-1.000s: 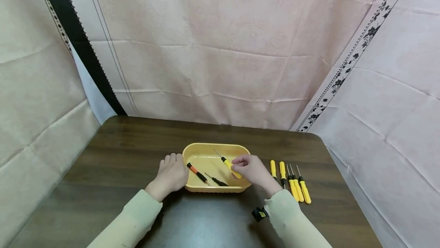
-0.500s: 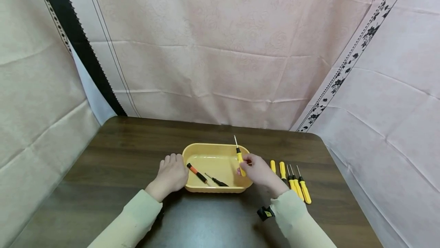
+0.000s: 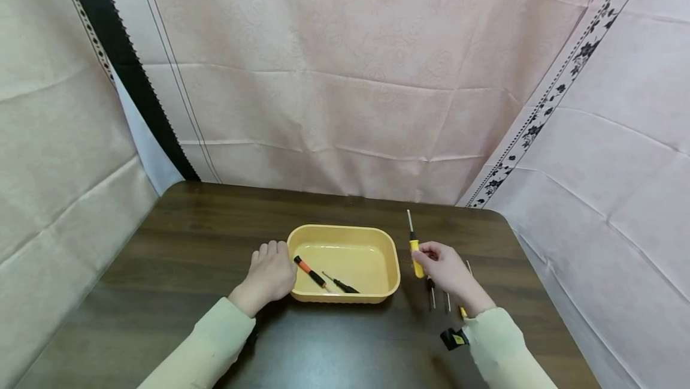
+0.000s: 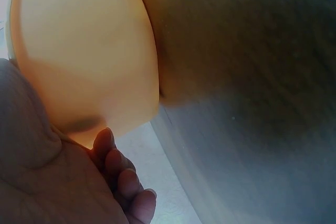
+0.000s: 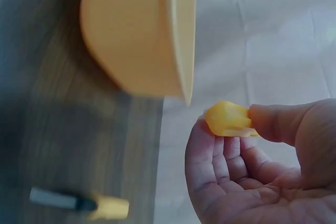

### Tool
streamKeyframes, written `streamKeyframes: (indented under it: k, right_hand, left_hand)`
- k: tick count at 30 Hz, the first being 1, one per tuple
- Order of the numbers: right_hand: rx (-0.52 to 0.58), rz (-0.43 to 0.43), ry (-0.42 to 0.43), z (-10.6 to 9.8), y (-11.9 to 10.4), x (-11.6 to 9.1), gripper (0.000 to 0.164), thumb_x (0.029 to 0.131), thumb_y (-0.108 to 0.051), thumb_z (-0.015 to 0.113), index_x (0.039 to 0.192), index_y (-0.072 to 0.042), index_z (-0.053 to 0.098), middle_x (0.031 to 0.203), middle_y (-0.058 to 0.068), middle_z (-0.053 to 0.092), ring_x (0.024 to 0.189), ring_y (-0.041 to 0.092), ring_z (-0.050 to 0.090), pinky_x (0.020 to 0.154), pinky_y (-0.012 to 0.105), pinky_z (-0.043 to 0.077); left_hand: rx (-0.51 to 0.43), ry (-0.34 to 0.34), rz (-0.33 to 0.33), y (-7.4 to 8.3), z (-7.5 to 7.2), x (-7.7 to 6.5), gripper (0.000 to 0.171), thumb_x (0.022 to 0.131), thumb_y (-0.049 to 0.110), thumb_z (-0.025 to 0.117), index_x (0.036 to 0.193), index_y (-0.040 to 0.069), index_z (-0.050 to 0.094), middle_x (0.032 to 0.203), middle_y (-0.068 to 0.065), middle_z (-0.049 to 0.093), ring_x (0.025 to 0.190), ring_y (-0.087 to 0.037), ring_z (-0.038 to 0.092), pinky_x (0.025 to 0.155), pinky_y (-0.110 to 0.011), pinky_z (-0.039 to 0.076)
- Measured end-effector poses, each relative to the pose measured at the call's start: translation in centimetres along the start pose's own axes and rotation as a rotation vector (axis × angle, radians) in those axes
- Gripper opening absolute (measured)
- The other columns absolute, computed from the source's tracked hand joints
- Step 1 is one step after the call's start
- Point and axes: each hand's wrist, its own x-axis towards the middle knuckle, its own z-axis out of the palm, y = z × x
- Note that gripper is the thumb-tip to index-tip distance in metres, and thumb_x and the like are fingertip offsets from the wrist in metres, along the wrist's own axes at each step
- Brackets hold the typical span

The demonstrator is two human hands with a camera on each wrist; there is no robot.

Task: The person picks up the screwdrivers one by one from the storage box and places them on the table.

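My right hand (image 3: 446, 268) pinches a yellow-handled screwdriver (image 3: 416, 258) between thumb and fingers, just right of the yellow basin (image 3: 398, 266). The shaft points up and away. In the right wrist view, the handle's yellow end (image 5: 228, 119) shows between thumb and fingertips. At the basin's left end my left hand (image 3: 271, 272) holds the rim, and the left wrist view shows its curled fingers (image 4: 128, 182) beside the wall. Inside the basin lie an orange-and-black screwdriver (image 3: 309, 272) and a small dark screwdriver (image 3: 345, 287).
Several yellow-handled screwdrivers lie on the table right of the basin, partly hidden by my right hand; one shaft (image 3: 433, 298) shows below it. A black wrist device (image 3: 454, 338) sits at my right sleeve. Pale cloth (image 3: 345, 107) hangs behind the brown table (image 3: 226, 215).
My right hand has lifted the yellow screwdriver out of the basin and carried it right, past the rim, its shaft turning more upright. My left hand has stayed at the rim.
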Motion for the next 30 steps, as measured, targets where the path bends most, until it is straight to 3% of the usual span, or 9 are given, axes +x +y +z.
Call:
streamKeyframes:
  k: [12,19,30]
  right_hand:
    - [-0.068,0.095,0.032,-4.6,5.5,-1.0,0.039,0.098,-0.029,0.056,0.121,0.003,0.056,0.098,0.013,0.06,0.083,0.023,0.056,0.075,0.041,0.049]
    - [-0.11,0.146,0.076,-7.2,8.4,-1.9,0.044,0.099,-0.031,0.055,0.124,0.005,0.055,0.107,0.015,0.062,0.088,0.023,0.06,0.076,0.039,0.051]
    - [-0.242,0.194,0.157,-10.0,12.1,-3.0,0.047,0.099,-0.031,0.053,0.121,0.01,0.055,0.101,0.015,0.062,0.085,0.023,0.056,0.069,0.033,0.047]
  left_hand:
    - [-0.003,-0.003,0.0,0.0,-0.1,-0.1,0.026,0.095,0.023,0.05,0.103,-0.001,0.046,0.089,-0.012,0.039,0.082,-0.03,0.035,0.073,-0.042,0.029]
    - [0.007,-0.003,-0.005,0.1,0.0,0.0,0.026,0.095,0.023,0.05,0.103,-0.001,0.046,0.089,-0.012,0.039,0.082,-0.03,0.036,0.073,-0.042,0.029]
    - [0.002,-0.021,-0.016,0.1,0.0,0.1,0.027,0.095,0.024,0.05,0.104,-0.001,0.046,0.09,-0.012,0.039,0.083,-0.03,0.035,0.074,-0.042,0.029]
